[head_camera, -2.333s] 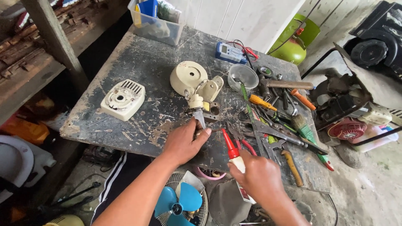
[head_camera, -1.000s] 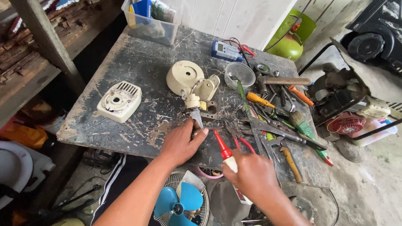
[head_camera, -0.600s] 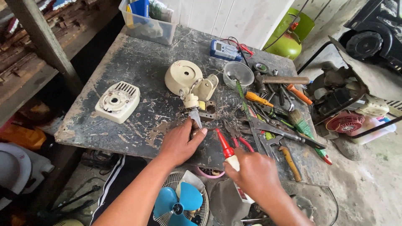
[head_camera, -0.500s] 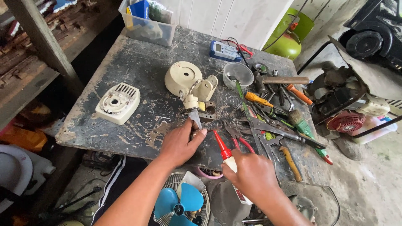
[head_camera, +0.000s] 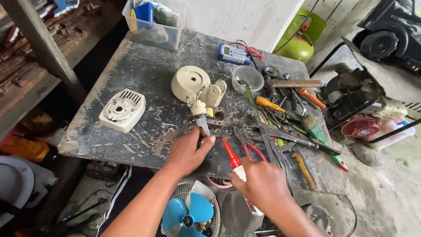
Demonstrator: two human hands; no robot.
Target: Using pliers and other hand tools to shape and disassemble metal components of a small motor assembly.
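My left hand (head_camera: 187, 151) rests on the worn grey table (head_camera: 131, 66), its fingers pinched around the lower end of a cream fan motor assembly (head_camera: 199, 94) near a small metal shaft (head_camera: 203, 124). My right hand (head_camera: 263, 186) grips a white bottle with a red pointed nozzle (head_camera: 231, 158). The nozzle tip points toward the shaft, close to my left thumb. A cream vented motor cover (head_camera: 122, 109) lies apart on the left of the table.
A pile of tools covers the right side: pliers (head_camera: 247, 147), hammer (head_camera: 294, 83), screwdrivers (head_camera: 268, 104), brush (head_camera: 315, 129). A multimeter (head_camera: 233, 54), clear bowl (head_camera: 247, 79) and plastic bin (head_camera: 153, 26) stand at the back. A blue-bladed fan (head_camera: 188, 215) lies below the table edge. A green gas cylinder (head_camera: 300, 39) stands behind.
Both hands stay almost in place. The red nozzle has edged slightly closer to the shaft under my left fingers.
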